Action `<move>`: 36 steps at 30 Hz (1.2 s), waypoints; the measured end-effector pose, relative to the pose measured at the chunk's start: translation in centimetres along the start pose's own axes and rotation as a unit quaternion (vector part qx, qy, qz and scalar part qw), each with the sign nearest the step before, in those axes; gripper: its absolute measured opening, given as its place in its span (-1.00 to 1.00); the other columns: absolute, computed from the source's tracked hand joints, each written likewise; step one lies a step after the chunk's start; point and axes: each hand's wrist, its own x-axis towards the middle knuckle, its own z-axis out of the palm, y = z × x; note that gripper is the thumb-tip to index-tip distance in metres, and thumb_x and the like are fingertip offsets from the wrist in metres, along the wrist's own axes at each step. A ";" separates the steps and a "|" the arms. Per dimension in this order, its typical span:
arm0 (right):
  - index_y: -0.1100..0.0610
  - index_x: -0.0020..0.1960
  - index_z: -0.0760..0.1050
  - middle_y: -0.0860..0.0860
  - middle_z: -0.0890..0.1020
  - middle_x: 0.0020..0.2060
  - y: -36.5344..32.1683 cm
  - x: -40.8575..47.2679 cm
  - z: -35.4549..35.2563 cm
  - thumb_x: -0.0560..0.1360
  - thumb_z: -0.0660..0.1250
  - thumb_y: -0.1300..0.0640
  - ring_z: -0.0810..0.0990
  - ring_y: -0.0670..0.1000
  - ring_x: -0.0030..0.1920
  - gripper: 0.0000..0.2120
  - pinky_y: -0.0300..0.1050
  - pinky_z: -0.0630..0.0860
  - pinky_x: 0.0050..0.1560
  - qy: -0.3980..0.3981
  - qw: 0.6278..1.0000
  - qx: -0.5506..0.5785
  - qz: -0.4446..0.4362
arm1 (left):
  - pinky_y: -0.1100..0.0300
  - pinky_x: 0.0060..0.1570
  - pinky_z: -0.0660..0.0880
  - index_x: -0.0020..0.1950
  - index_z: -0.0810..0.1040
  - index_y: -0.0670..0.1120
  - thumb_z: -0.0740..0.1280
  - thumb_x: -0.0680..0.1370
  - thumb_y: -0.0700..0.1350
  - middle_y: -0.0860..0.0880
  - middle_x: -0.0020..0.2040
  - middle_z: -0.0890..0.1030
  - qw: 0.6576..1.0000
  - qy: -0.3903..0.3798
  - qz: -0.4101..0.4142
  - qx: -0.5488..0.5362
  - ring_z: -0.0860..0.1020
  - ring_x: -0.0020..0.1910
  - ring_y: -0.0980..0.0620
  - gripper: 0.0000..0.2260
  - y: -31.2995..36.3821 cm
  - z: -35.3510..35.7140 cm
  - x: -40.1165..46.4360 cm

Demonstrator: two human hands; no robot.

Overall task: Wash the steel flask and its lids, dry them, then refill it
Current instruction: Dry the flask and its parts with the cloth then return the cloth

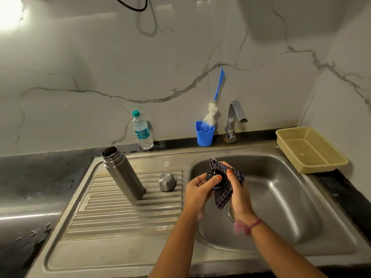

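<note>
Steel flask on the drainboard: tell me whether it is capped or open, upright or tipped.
Open and upright. The steel flask stands on the ribbed drainboard with its threaded mouth bare; the steel cap sits apart beside it.

Both hands raised together, left grip [197, 186] and right grip [236, 189] (fingers curled).

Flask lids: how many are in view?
2. A steel cap stands on the drainboard beside the flask; a black lid is held in both hands over the sink.
</note>
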 end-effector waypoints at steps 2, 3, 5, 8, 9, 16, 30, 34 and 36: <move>0.04 0.22 0.53 0.05 0.65 0.09 0.2 0.0 1.3 0.57 0.21 0.05 0.62 0.03 0.13 -0.73 -0.09 0.53 0.06 0.023 0.999 0.024 0.018 | 0.03 0.13 0.58 0.12 0.66 -0.26 0.47 0.48 -0.22 -0.26 0.05 0.68 1.000 0.000 0.003 0.001 0.66 0.02 -0.12 -0.77 0.2 -0.6 -0.3; 0.03 0.21 0.55 0.06 0.66 0.08 0.2 0.0 1.7 0.58 0.20 0.06 0.63 0.02 0.11 -0.74 -0.07 0.53 0.07 0.028 0.999 0.029 0.027 | 0.06 0.09 0.59 0.13 0.66 -0.25 0.47 0.49 -0.22 -0.26 0.05 0.68 1.000 -0.001 0.003 0.006 0.66 0.02 -0.12 -0.77 0.3 -0.9 -0.4; 0.03 0.19 0.56 0.08 0.66 0.07 0.5 0.2 2.5 0.58 0.21 0.04 0.64 0.04 0.08 -0.75 -0.03 0.53 0.07 0.034 0.998 0.036 0.048 | 0.08 0.06 0.60 0.14 0.65 -0.26 0.48 0.49 -0.22 -0.27 0.06 0.68 1.000 -0.006 -0.003 0.018 0.66 0.01 -0.13 -0.75 0.4 -1.7 -0.7; 0.04 0.17 0.57 0.11 0.66 0.07 1.1 0.4 3.1 0.57 0.22 0.02 0.64 0.09 0.08 -0.75 0.01 0.55 0.03 0.049 0.994 0.055 0.081 | 0.04 0.13 0.59 0.15 0.65 -0.24 0.52 0.46 -0.19 -0.23 0.06 0.69 0.998 -0.008 -0.009 0.056 0.66 0.05 -0.14 -0.71 0.5 -2.9 -1.2; 0.05 0.18 0.56 0.12 0.65 0.08 1.4 0.4 3.3 0.57 0.22 0.01 0.64 0.11 0.08 -0.74 0.05 0.55 0.05 0.050 0.993 0.063 0.091 | 0.03 0.14 0.58 0.14 0.65 -0.22 0.54 0.43 -0.16 -0.23 0.06 0.69 0.997 -0.001 -0.008 0.071 0.66 0.06 -0.15 -0.68 0.5 -3.6 -1.4; 0.11 0.17 0.56 0.04 0.69 0.00 2.8 0.1 5.1 0.57 0.25 0.06 0.65 0.06 0.04 -0.75 -0.06 0.56 -0.06 0.093 0.977 0.142 0.128 | 0.21 -0.15 0.59 0.22 0.53 -0.08 0.57 0.41 -0.14 -0.23 0.04 0.62 0.974 0.134 -0.005 0.181 0.66 -0.10 -0.02 -0.57 0.0 -10.5 -3.5; 0.08 0.14 0.55 0.06 0.62 0.11 4.3 0.5 5.4 0.56 0.25 0.04 0.59 0.07 0.11 -0.78 0.03 0.51 0.17 0.123 0.973 0.136 0.143 | 0.22 0.07 0.48 0.33 0.42 -0.13 0.62 0.30 -0.11 0.00 0.09 0.55 0.842 0.248 0.064 0.474 0.56 0.11 -0.02 -0.34 1.4 -22.0 -5.9; 0.05 0.11 0.55 0.01 0.64 0.04 4.6 0.8 5.0 0.57 0.24 0.04 0.60 0.06 0.08 -0.80 0.00 0.52 0.12 0.120 0.974 0.128 0.146 | 0.07 0.17 0.53 0.41 0.40 -0.16 0.64 0.27 -0.08 -0.06 0.10 0.63 0.830 0.260 0.041 0.492 0.60 0.12 -0.08 -0.22 1.0 -23.2 -5.5; 0.05 0.11 0.55 0.01 0.63 0.04 4.7 0.8 4.8 0.57 0.23 0.03 0.60 0.05 0.06 -0.81 -0.02 0.53 0.07 0.123 0.974 0.121 0.144 | 0.05 0.21 0.52 0.44 0.38 -0.15 0.65 0.27 -0.07 0.01 0.06 0.59 0.834 0.261 0.036 0.485 0.59 0.14 -0.07 -0.19 0.8 -23.4 -5.2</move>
